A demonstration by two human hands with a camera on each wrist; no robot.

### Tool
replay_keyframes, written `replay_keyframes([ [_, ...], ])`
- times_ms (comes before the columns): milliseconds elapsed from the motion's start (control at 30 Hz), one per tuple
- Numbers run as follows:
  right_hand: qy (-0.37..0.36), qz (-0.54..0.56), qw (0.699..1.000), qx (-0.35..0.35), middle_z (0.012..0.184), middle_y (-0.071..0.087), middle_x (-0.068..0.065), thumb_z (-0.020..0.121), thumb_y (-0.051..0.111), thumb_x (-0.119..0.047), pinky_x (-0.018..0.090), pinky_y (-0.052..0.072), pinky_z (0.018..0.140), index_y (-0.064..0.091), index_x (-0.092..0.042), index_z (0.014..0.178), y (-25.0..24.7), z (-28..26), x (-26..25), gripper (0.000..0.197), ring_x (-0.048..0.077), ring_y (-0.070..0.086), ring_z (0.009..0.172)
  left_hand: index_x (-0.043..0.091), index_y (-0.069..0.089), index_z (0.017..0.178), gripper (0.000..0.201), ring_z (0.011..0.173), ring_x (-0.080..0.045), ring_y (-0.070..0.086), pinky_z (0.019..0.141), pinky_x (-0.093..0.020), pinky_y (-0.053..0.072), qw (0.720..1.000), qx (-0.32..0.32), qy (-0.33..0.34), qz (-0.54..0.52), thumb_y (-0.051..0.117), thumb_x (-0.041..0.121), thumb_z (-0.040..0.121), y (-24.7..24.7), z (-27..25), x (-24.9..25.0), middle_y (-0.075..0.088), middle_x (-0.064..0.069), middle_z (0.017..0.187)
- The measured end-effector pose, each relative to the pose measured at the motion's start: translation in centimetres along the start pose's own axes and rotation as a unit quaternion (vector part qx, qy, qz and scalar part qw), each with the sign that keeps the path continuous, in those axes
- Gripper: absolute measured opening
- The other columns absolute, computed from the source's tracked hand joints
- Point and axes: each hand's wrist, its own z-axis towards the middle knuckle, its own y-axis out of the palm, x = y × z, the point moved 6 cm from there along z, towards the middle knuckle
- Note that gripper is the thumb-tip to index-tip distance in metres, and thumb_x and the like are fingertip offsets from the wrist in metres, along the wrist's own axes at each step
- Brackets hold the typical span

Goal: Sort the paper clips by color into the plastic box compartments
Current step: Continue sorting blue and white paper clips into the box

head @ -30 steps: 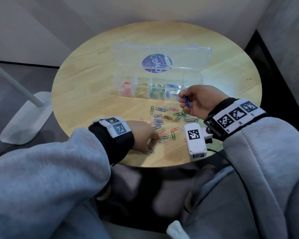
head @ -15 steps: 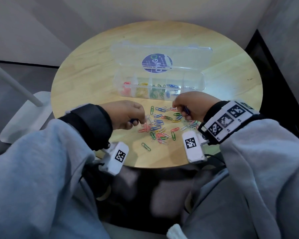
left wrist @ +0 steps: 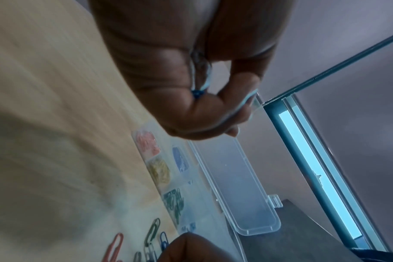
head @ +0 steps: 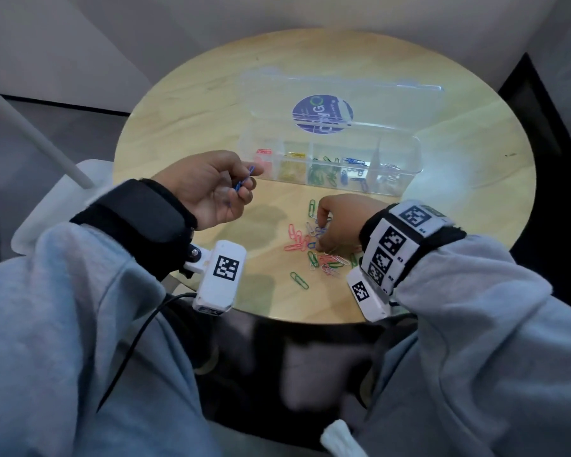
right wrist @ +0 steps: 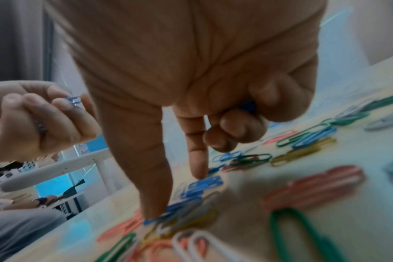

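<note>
Our left hand (head: 211, 189) pinches blue paper clips (head: 243, 180), left of centre. Our right hand (head: 338, 225) fingers the loose pile (head: 314, 249), clutching a blue clip (right wrist: 247, 106). They look light, springy, slippery; pinch the flat faces.

Grey fleece sleeves (head: 80, 324) on both arms. Black wrist straps (head: 139, 222). Right strap w/ white band of square black-white markers (head: 396, 239). White camera modules (head: 220, 275), one marker each; black cable (head: 136, 334) from left unit.

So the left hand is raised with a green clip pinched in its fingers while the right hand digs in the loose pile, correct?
Not quite: the clip in the left hand is blue, not green. The head view shows the blue paper clip held at its fingers, and the right wrist view agrees. The rest stands: the right hand is down in the loose pile on the table.
</note>
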Motion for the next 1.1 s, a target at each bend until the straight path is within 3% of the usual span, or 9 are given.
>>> replay_keyframes([
  [67, -0.001, -0.037, 0.999, 0.002, 0.091, 0.059, 0.003, 0.081, 0.070, -0.026, 0.023, 0.040, 0.055, 0.056, -0.013, 0.101, 0.0, 0.2, -0.4, 0.028, 0.021, 0.053, 0.077, 0.011, 0.054, 0.082, 0.021, 0.044, -0.006, 0.042, 0.036, -0.008, 0.030, 1.000, -0.001, 0.000, -0.011, 0.034, 0.007, 0.087, -0.3, -0.1, 0.2, 0.046, 0.001, 0.060],
  [167, 0.000, -0.078, 0.997, -0.005, 0.100, 0.066, 0.010, 0.083, 0.066, -0.024, 0.029, 0.049, 0.069, 0.063, -0.005, 0.106, 0.3, 0.5, -0.7, 0.030, 0.023, 0.057, 0.082, 0.010, 0.055, 0.080, 0.022, 0.044, -0.006, 0.041, 0.035, -0.007, 0.030, 1.000, -0.005, -0.008, -0.010, 0.034, 0.007, 0.087, -0.4, 0.1, 0.1, 0.045, 0.001, 0.060],
  [400, -0.007, -0.094, 0.995, -0.022, 0.077, 0.058, 0.006, 0.081, 0.062, -0.018, 0.026, 0.044, 0.062, 0.062, -0.010, 0.078, 1.1, 1.0, -0.4, 0.008, 0.022, 0.053, 0.070, 0.008, 0.052, 0.076, 0.020, 0.045, -0.009, 0.044, 0.035, -0.011, 0.035, 0.999, -0.003, -0.039, 0.004, 0.035, 0.013, 0.085, -0.1, 0.7, -1.0, 0.047, -0.003, 0.063],
  [533, -0.007, 0.002, 1.000, -0.014, 0.076, 0.065, 0.005, 0.076, 0.065, -0.018, 0.025, 0.049, 0.068, 0.061, -0.012, 0.067, -0.5, 0.3, 1.1, 0.012, 0.020, 0.058, 0.067, 0.012, 0.051, 0.067, 0.027, 0.041, -0.007, 0.045, 0.034, -0.011, 0.032, 0.995, 0.013, -0.049, 0.080, 0.042, 0.024, 0.090, 0.6, 1.1, -1.3, 0.047, 0.000, 0.059],
  [600, -0.002, 0.105, 0.994, 0.005, 0.070, 0.061, 0.001, 0.080, 0.067, -0.023, 0.023, 0.046, 0.060, 0.062, -0.014, 0.073, -2.2, -0.1, 2.5, 0.012, 0.015, 0.053, 0.059, 0.013, 0.054, 0.071, 0.025, 0.040, -0.006, 0.041, 0.032, -0.010, 0.028, 0.987, 0.029, -0.045, 0.149, 0.043, 0.020, 0.092, 1.4, 1.4, -1.3, 0.044, 0.002, 0.060],
  [733, 0.006, 0.430, 0.903, 0.005, 0.065, 0.053, 0.007, 0.087, 0.059, -0.003, 0.016, 0.043, 0.043, 0.053, -0.007, 0.071, -4.1, -1.3, 5.2, 0.017, 0.012, 0.052, 0.052, 0.015, 0.059, 0.078, 0.025, 0.048, -0.008, 0.033, 0.033, -0.012, 0.021, 0.963, 0.037, -0.024, 0.265, 0.040, 0.015, 0.094, 3.3, 2.1, -1.5, 0.040, 0.004, 0.059],
  [900, -0.004, 0.577, 0.816, -0.001, 0.065, 0.050, 0.005, 0.091, 0.051, 0.001, 0.014, 0.044, 0.042, 0.053, -0.008, 0.075, -4.4, -2.3, 6.8, 0.018, 0.008, 0.051, 0.046, 0.015, 0.060, 0.074, 0.017, 0.047, -0.010, 0.023, 0.038, -0.015, 0.013, 0.944, 0.036, -0.020, 0.326, 0.050, 0.016, 0.087, 5.4, 3.0, -1.7, 0.033, 0.003, 0.055],
  [967, -0.009, 0.610, 0.792, 0.003, 0.065, 0.050, 0.004, 0.092, 0.049, 0.001, 0.014, 0.045, 0.044, 0.058, -0.005, 0.082, -4.6, -2.7, 7.2, 0.014, 0.009, 0.051, 0.046, 0.013, 0.057, 0.074, 0.011, 0.049, -0.013, 0.023, 0.043, -0.019, 0.015, 0.913, 0.037, -0.005, 0.406, 0.056, 0.017, 0.085, 6.1, 3.5, -1.6, 0.032, 0.002, 0.057],
  [1100, 0.000, 0.673, 0.739, 0.014, 0.064, 0.050, 0.005, 0.091, 0.041, 0.000, 0.014, 0.048, 0.043, 0.060, -0.002, 0.085, -5.0, -2.9, 8.1, 0.020, 0.009, 0.053, 0.044, 0.020, 0.062, 0.084, 0.007, 0.055, -0.012, 0.040, 0.050, -0.020, 0.028, 0.810, 0.039, 0.060, 0.583, 0.064, 0.027, 0.084, 7.4, 4.1, -1.4, 0.046, 0.005, 0.062],
])
